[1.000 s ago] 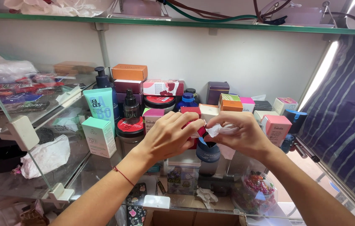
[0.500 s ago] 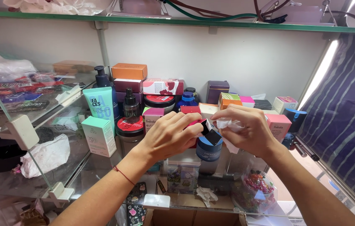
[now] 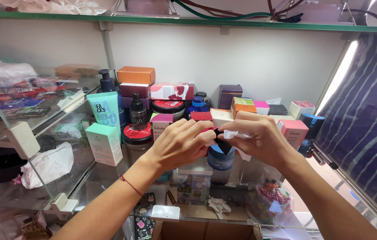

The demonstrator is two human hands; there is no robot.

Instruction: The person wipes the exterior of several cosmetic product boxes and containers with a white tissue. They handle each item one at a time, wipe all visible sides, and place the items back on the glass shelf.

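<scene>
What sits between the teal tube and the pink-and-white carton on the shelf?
In the head view, a dark dropper bottle stands between the teal tube and the pink-and-white carton, above a red-lidded jar.

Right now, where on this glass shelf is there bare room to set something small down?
Bare glass lies in front of the mint box, left of the left hand. The back, from the teal tube to the pink box, is packed.

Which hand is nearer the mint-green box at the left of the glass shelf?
Left. The left hand is right of the mint-green box, with a red-lidded jar between; the right hand is farther right.
</scene>
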